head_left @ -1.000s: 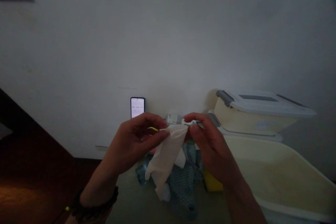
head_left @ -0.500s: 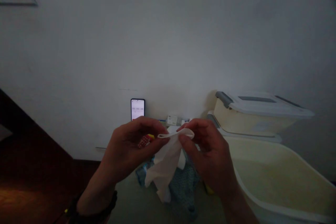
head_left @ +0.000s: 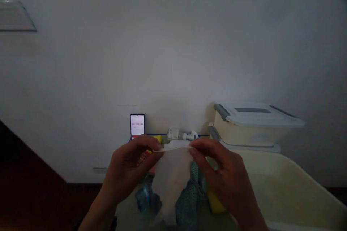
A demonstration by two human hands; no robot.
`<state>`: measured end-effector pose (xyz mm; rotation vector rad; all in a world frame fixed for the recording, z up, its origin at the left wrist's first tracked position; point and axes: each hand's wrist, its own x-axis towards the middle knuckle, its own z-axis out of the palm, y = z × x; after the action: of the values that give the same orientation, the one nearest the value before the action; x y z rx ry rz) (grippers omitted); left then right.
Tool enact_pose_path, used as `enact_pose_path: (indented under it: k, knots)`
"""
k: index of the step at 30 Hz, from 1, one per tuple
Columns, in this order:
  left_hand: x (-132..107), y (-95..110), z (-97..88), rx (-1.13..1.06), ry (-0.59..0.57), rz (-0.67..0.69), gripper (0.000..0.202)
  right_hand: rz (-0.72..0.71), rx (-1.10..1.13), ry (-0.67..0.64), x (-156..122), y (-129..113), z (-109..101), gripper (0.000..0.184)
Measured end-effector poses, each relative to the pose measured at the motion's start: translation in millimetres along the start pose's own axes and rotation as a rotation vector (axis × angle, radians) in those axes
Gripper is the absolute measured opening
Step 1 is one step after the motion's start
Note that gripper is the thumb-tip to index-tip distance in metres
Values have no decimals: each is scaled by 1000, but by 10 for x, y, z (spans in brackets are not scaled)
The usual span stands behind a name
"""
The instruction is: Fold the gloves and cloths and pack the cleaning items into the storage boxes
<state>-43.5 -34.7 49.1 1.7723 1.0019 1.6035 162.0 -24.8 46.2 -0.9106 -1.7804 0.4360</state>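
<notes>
A glove (head_left: 172, 173) hangs between left hand (head_left: 131, 166) and right hand (head_left: 223, 173), phone (head_left: 137, 125) behind leftward, tub (head_left: 273, 177) to the right.

On my feed, the person's left hand (head_left: 128, 169) and right hand (head_left: 229, 171) are bare, as are the visible forearms (head_left: 99, 207). Around the left wrist I make out a dark band (head_left: 114, 222), partly cut off below, its detail too dim to tell.

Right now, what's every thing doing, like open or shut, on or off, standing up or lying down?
Left hand: pinching the cloth's edge
Right hand: pinching the same edge
White cloth: hanging, top edge stretched between the hands
Phone: upright, screen on
Bottle: lying on its side
Lidded box: lid on
Cream tub: open on top
</notes>
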Motion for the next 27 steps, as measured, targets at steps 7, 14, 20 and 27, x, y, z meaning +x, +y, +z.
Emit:
enact_pose_path:
  k: [7, 14, 20, 27]
  knots:
    - [-10, 111, 55, 36, -44, 31, 19, -17, -26, -204, -47, -50, -275, 5]
    - [186, -44, 140, -12, -222, -134, 5, 12, 261, -319, 6, 44, -380, 13]
    - [137, -201, 169, -227, -244, -119, 6, 116, 573, -263, -21, 56, -266, 24]
    - [138, -251, 289, -649, -269, -100, 20, 273, 767, -258, -17, 29, -68, 34]
